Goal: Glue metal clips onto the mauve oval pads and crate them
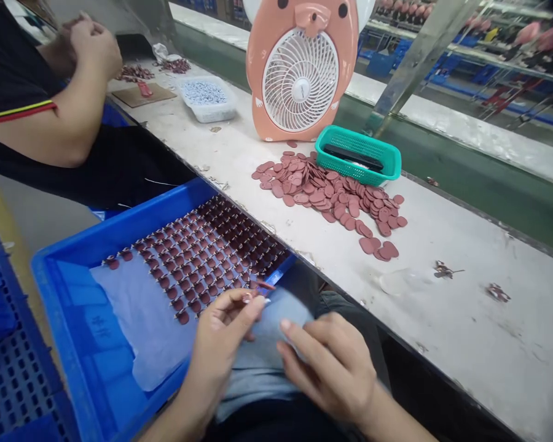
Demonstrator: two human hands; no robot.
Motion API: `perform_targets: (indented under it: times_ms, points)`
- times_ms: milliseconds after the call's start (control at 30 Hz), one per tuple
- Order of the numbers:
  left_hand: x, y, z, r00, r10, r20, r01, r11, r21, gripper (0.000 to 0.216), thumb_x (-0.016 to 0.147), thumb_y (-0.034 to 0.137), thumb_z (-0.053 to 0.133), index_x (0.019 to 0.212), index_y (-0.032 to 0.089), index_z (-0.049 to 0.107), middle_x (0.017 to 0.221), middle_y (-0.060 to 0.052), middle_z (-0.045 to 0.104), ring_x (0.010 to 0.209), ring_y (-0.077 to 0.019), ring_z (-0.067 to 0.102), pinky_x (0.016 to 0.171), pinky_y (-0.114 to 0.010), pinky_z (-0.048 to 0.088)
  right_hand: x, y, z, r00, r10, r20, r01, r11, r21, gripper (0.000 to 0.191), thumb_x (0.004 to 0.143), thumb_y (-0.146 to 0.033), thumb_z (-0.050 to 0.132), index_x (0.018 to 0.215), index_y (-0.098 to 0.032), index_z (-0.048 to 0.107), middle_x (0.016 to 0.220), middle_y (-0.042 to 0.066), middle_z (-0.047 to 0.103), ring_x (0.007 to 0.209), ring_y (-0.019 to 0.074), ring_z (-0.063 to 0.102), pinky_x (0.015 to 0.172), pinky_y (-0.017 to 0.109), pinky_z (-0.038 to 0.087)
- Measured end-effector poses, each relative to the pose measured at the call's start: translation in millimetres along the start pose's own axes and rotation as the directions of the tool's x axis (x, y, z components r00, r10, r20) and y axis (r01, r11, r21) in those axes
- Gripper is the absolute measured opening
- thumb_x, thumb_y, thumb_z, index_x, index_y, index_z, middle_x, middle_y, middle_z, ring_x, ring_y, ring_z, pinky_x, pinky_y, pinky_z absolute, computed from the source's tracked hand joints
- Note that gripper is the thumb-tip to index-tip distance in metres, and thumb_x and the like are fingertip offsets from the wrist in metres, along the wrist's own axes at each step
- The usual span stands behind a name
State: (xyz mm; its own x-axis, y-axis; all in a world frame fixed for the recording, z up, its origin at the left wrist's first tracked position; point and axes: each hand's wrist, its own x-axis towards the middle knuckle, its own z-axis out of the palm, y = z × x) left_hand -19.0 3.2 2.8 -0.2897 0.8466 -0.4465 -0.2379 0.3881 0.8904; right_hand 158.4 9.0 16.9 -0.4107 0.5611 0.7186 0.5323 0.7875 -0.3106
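Note:
My left hand (225,331) is closed in a pinch, gripping a small reddish-brown disc piece (262,285) with a pale bit at the fingertips. Just to its right, over my lap, my right hand (334,365) has its thumb and forefinger a little apart, and nothing shows between them. A blue crate (69,344) stands to the left of my hands. Inside it, rows of small reddish-brown pieces with light fittings (198,258) lie on a pale sheet (138,325). Loose reddish-brown oval discs (304,184) are heaped on the white table (470,344).
An orange fan (258,80) stands behind the discs, beside a green basket (391,162) with a dark object inside. A white tub (212,113) holds small pale-blue bits. A co-worker's arm (69,135) is at upper left. Small scraps (495,291) lie on the right.

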Motion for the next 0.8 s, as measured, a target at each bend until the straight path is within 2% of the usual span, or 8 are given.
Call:
perform_targets:
  times_ms: [67, 100, 167, 200, 300, 400, 500, 800]
  points:
    - [14, -9, -37, 0.994, 0.04, -0.098, -0.01, 0.956, 0.293, 0.044, 0.071, 0.055, 0.077, 0.097, 0.021, 0.066, 0.093, -0.007, 0.076, 0.087, -0.024, 0.071, 0.061, -0.027, 0.056, -5, -2, -10, 0.998, -0.045, 0.034, 0.044, 0.999, 0.015, 0.031, 0.085, -0.008, 0.068, 0.116, -0.01, 0.066, 0.068, 0.004, 0.066, 0.054, 0.0145, 0.056, 0.048, 0.029, 0.05]
    - [22, -15, -58, 0.99, 0.089, -0.111, -0.018, 0.853, 0.521, 0.045, 0.078, 0.06, 0.067, 0.103, 0.022, 0.064, 0.103, -0.008, 0.077, 0.095, -0.0255, 0.072, 0.071, -0.03, 0.058, -8, -2, -15, 0.999, -0.037, 0.034, 0.036, 0.999, 0.01, 0.032, 0.085, -0.006, 0.067, 0.116, -0.01, 0.067, 0.068, 0.003, 0.066, 0.055, 0.0142, 0.057, 0.048, 0.028, 0.051]
    - [37, -28, -101, 0.982, 0.086, -0.17, 0.054, 0.729, 0.682, 0.043, 0.077, 0.055, 0.066, 0.103, 0.021, 0.066, 0.107, -0.011, 0.077, 0.101, -0.0304, 0.07, 0.089, -0.039, 0.053, -17, 2, -20, 1.0, 0.019, 0.013, -0.019, 1.0, -0.009, 0.033, 0.084, -0.004, 0.066, 0.117, -0.012, 0.067, 0.068, 0.003, 0.065, 0.056, 0.0141, 0.058, 0.049, 0.027, 0.052]
    - [43, -34, -119, 0.982, 0.069, -0.178, 0.09, 0.657, 0.749, 0.04, 0.077, 0.054, 0.067, 0.1, 0.021, 0.068, 0.106, -0.012, 0.078, 0.1, -0.0328, 0.07, 0.092, -0.043, 0.051, -22, 5, -21, 0.999, 0.048, 0.007, -0.048, 0.999, -0.02, 0.034, 0.084, -0.002, 0.066, 0.117, -0.013, 0.068, 0.069, 0.003, 0.065, 0.057, 0.0142, 0.058, 0.05, 0.027, 0.052]
    - [56, -52, -155, 0.989, -0.027, -0.147, 0.143, 0.451, 0.881, 0.031, 0.079, 0.05, 0.064, 0.094, 0.024, 0.074, 0.091, -0.011, 0.08, 0.091, -0.0375, 0.071, 0.084, -0.047, 0.049, -35, 13, -20, 0.995, 0.101, 0.005, -0.101, 0.994, -0.039, 0.038, 0.083, 0.0, 0.067, 0.118, -0.013, 0.068, 0.072, 0.004, 0.065, 0.061, 0.0152, 0.058, 0.052, 0.028, 0.053]
    - [64, -66, -164, 0.99, -0.114, -0.087, 0.118, 0.304, 0.945, 0.027, 0.083, 0.044, 0.057, 0.093, 0.027, 0.076, 0.095, -0.008, 0.081, 0.09, -0.0379, 0.072, 0.076, -0.043, 0.048, -44, 16, -19, 0.992, 0.125, 0.014, -0.125, 0.991, -0.051, 0.04, 0.082, 0.002, 0.068, 0.119, -0.012, 0.068, 0.074, 0.005, 0.065, 0.063, 0.0162, 0.058, 0.053, 0.029, 0.053]
    - [69, -74, -162, 0.988, -0.147, -0.056, 0.088, 0.219, 0.972, 0.028, 0.087, 0.042, 0.053, 0.095, 0.027, 0.075, 0.107, -0.009, 0.08, 0.1, -0.0372, 0.071, 0.074, -0.04, 0.048, -49, 17, -21, 0.99, 0.141, 0.011, -0.14, 0.988, -0.059, 0.042, 0.082, 0.002, 0.067, 0.121, -0.013, 0.068, 0.075, 0.005, 0.065, 0.065, 0.0163, 0.059, 0.054, 0.029, 0.054]
    - [74, -79, -158, 0.987, -0.162, -0.025, 0.051, 0.156, 0.986, 0.033, 0.09, 0.04, 0.045, 0.102, 0.024, 0.072, 0.111, -0.012, 0.078, 0.103, -0.041, 0.071, 0.078, -0.046, 0.05, -54, 19, -23, 0.989, 0.145, 0.007, -0.144, 0.987, -0.068, 0.044, 0.081, 0.005, 0.068, 0.122, -0.011, 0.068, 0.078, 0.007, 0.064, 0.068, 0.0169, 0.058, 0.055, 0.03, 0.053]
